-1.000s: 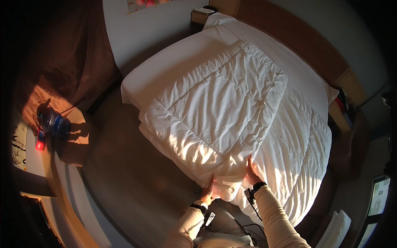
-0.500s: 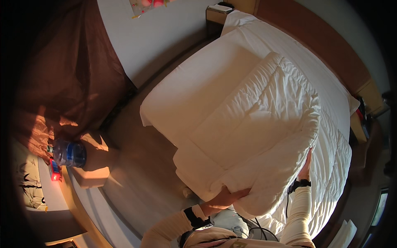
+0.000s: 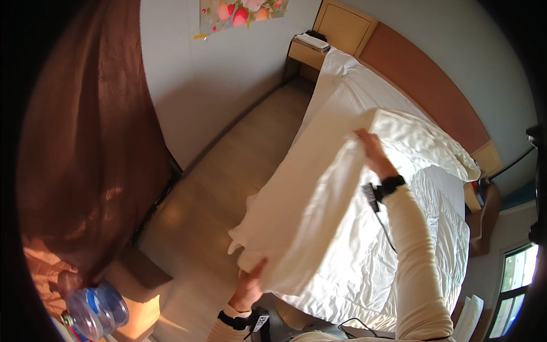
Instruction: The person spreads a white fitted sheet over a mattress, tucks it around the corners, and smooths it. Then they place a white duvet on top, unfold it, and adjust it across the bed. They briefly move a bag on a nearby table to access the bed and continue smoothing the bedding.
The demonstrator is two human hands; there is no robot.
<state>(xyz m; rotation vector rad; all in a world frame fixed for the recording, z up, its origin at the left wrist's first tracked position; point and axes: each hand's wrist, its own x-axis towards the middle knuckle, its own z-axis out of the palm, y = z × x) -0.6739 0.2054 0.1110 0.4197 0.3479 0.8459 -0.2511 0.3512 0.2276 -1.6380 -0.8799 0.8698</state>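
A white quilt (image 3: 307, 211) hangs raised and folded above the bed (image 3: 336, 77), its pale face slanting from upper right to lower left. My left hand (image 3: 248, 286) grips its near left corner, low over the bed's near side. Farther up and to the right, my right hand (image 3: 375, 153) holds the same quilt by its upper edge, the arm stretched across the bed. Rumpled, quilted white bedding (image 3: 364, 273) lies beneath in bright light. Another puffed part of the quilt (image 3: 421, 139) reaches toward the headboard. Both wrists wear black bands.
The brown headboard (image 3: 416, 68) curves along the far right. A bedside table (image 3: 310, 54) with papers stands at the far corner. Left are a brown curtain (image 3: 85, 142), a large blue-tinted water bottle (image 3: 99, 310) and a box-like block (image 3: 134, 279). A thin black cable (image 3: 386, 231) hangs from my right wrist.
My right hand has moved up and left across the bed, lifting the quilt. My left hand has shifted left and slightly down with its corner. The view has turned too.
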